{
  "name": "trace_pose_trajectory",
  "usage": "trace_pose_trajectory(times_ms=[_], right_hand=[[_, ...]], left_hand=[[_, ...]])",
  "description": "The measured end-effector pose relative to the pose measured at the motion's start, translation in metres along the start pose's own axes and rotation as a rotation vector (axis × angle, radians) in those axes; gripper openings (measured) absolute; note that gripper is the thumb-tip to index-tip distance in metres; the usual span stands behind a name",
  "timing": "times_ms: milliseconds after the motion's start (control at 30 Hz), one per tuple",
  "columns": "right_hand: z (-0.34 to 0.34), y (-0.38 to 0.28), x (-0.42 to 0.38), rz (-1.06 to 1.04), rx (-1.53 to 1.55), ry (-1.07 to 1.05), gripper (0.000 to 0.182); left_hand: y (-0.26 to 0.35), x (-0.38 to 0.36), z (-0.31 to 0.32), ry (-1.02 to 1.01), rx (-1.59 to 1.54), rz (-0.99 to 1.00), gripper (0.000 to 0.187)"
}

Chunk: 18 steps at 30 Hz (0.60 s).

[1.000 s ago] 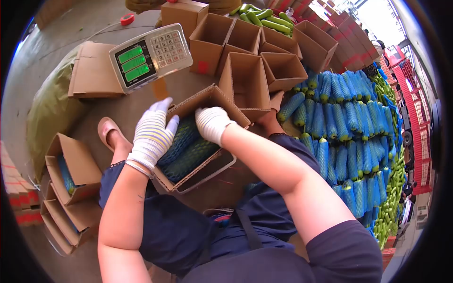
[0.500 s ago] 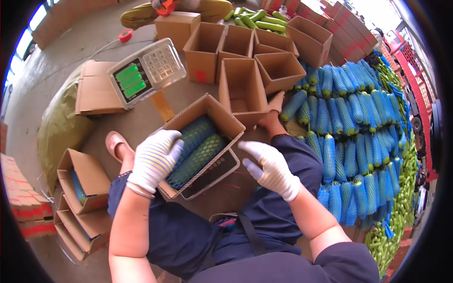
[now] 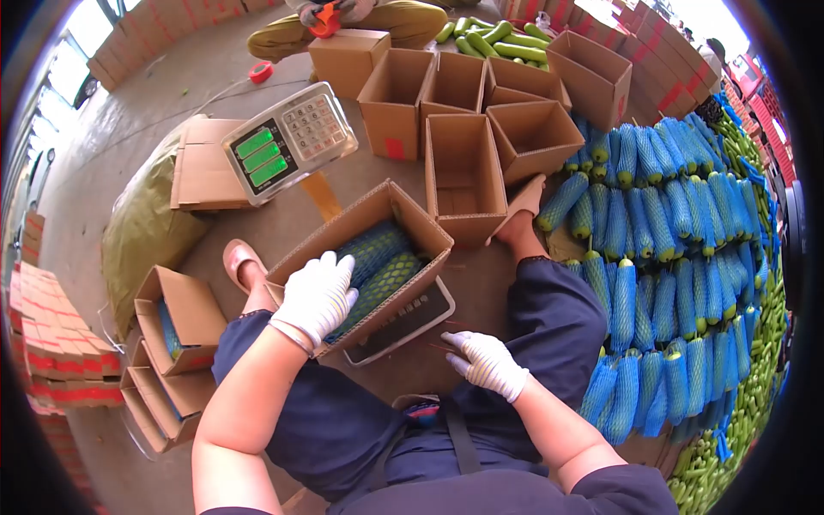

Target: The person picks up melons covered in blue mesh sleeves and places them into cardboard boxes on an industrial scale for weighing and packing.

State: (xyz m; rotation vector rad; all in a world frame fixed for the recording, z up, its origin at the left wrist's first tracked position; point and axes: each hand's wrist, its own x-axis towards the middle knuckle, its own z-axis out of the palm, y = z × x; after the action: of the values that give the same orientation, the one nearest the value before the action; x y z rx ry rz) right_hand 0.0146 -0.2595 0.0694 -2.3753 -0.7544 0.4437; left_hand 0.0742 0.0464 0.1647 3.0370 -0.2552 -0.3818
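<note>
An open cardboard box [image 3: 412, 199] stands tilted on the scale platform [image 3: 429, 319] between my legs. Inside it lie green vegetables in blue netting [image 3: 382, 279]. My left hand [image 3: 316, 296], in a white striped glove, rests over the near left side of the box, its fingers apart and touching the netting or the rim. Right of the platform, my gloved right hand [image 3: 487, 364] is in the air with fingers apart, holding nothing. The scale's display [image 3: 261, 156] shows green digits beyond the box.
Several open boxes [image 3: 465, 159] stand ahead. Rows of blue-netted vegetables [image 3: 657, 215] lie at the right. More boxes [image 3: 184, 322] are at the left, near a greenish sack [image 3: 142, 232]. A person [image 3: 395, 24] sits at the top with an orange tape dispenser [image 3: 325, 19].
My right hand has moved down, away from the box. My left hand has shifted over the box's near left side. The view has shifted slightly.
</note>
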Motion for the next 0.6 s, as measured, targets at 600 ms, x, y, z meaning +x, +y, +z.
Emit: trace_pose_trajectory(times_ms=[600], right_hand=[[0.021,0.022,0.001,0.150,0.045,-0.236,0.044]], left_hand=[[0.013,0.030,0.066,-0.344,0.011,-0.011,0.037]])
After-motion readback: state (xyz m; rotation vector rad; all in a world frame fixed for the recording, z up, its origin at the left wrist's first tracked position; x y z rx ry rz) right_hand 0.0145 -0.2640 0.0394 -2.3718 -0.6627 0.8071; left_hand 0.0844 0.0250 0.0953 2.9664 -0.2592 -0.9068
